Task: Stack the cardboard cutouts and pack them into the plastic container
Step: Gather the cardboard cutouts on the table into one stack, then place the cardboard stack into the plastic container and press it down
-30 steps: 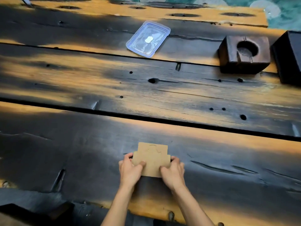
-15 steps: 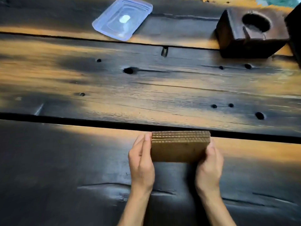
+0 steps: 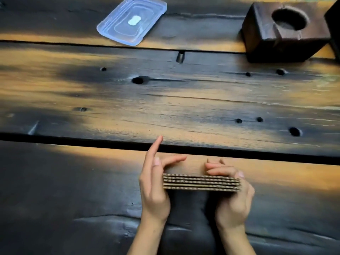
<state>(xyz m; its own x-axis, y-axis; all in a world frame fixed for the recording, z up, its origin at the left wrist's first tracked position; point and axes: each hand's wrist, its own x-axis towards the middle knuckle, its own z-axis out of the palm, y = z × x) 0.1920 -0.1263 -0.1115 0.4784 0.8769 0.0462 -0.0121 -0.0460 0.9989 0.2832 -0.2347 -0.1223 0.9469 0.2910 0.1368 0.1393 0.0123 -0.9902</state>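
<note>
A stack of several brown corrugated cardboard cutouts (image 3: pixel 201 182) lies flat between my hands, held a little above the near plank, its layered edge facing me. My left hand (image 3: pixel 154 183) grips the stack's left end, with the index finger raised and pointing away. At the stack's right end, my right hand (image 3: pixel 232 192) cups it, fingers curled over the top. The clear plastic container (image 3: pixel 132 20) lies far off at the back left of the table, apart from both hands.
The table (image 3: pixel 165 107) is made of dark, weathered wooden planks with gaps and holes. A dark wooden block with a round hole (image 3: pixel 287 30) stands at the back right. Another dark object (image 3: pixel 334 24) is cut off at the right edge.
The stack was lifted off the plank and stood on edge, then turned flat again in both hands. The view has shifted closer, so the container sits nearer the top edge.
</note>
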